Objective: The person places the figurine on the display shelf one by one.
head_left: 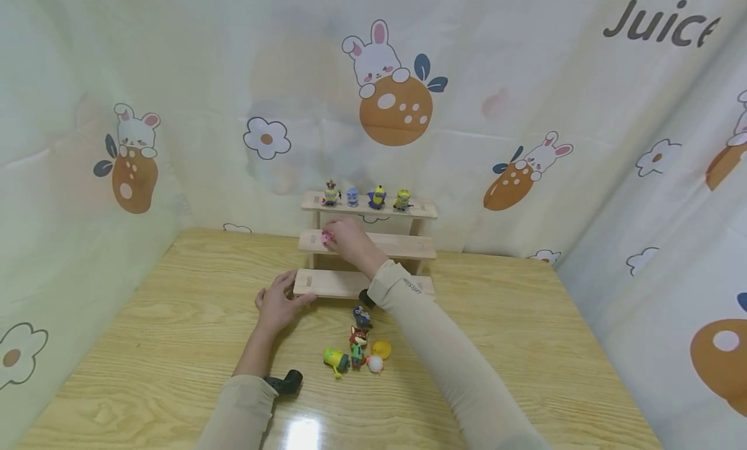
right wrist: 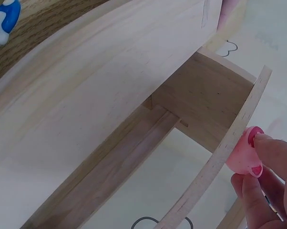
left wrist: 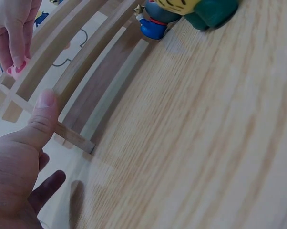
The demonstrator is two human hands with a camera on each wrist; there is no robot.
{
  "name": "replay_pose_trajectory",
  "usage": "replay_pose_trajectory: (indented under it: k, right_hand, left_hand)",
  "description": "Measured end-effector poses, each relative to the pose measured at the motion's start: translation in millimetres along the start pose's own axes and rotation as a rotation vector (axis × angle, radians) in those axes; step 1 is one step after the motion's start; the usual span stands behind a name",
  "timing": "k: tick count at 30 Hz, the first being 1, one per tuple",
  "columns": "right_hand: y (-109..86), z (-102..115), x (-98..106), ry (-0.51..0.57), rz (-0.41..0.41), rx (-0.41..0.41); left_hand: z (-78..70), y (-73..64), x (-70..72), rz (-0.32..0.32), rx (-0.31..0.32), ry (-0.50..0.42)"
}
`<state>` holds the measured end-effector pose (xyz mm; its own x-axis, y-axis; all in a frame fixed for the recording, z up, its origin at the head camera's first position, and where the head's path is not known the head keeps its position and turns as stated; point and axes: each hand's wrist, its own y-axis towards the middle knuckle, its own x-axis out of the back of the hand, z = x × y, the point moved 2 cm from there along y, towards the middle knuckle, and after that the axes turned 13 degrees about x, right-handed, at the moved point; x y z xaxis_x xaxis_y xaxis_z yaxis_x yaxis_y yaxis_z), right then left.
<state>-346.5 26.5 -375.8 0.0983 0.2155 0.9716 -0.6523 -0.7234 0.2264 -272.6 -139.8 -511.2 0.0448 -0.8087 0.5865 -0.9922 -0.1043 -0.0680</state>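
Note:
A three-tier wooden display shelf (head_left: 340, 283) stands toward the table's back. My right hand (head_left: 352, 241) pinches a small pink toy figure (right wrist: 243, 153) between thumb and fingers at the left part of the middle tier. In the right wrist view, the pink figure is right at the board's edge. My left hand (head_left: 280, 304) holds the left end of the bottom tier, its thumb (left wrist: 44, 112) against the front edge and a finger at the far corner. Several little figures, among them a yellow one in blue (head_left: 377, 197), stand in a row on the top tier.
In front of the shelf lie a fox figure (head_left: 358, 347), a yellow-and-green figure (head_left: 335, 359), a yellow toy (head_left: 382, 349), a small white toy (head_left: 375, 364) and a dark blue figure (head_left: 362, 317). A patterned curtain (head_left: 315, 80) hangs behind the wooden table (head_left: 496, 346).

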Motion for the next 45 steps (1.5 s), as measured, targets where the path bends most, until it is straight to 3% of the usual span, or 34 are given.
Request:
replay_pose_trajectory:
  k: [19, 24, 29, 35, 40, 45]
  right_hand:
    - [-3.7, 1, 6, 0.065, -0.028, -0.027]
    - [-19.4, 10, 18, 0.048, -0.069, -0.047]
    - [-47.7, 38, 22, 0.006, -0.093, 0.061]
    - [-84.9, 76, 3, 0.035, 0.046, 0.147]
    - [-108.4, 97, -23, 0.014, 0.261, 0.140]
    - [-125.9, 107, -39, -0.060, 0.344, 0.140]
  left_hand:
    - [-1.0, 0.4, 0.2, -0.013, -0.010, -0.023]
    - [-1.4, 0.2, -0.6, -0.015, -0.015, -0.017]
    - [-0.7, 0.9, -0.1, -0.009, -0.014, -0.012]
    - [-1.0, 0.8, 3.4, -0.008, -0.019, -0.014]
    - [-2.2, -0.5, 4.0, 0.002, -0.009, -0.014]
    - [-3.9, -2.5, 1.9, 0.005, 0.000, -0.013]
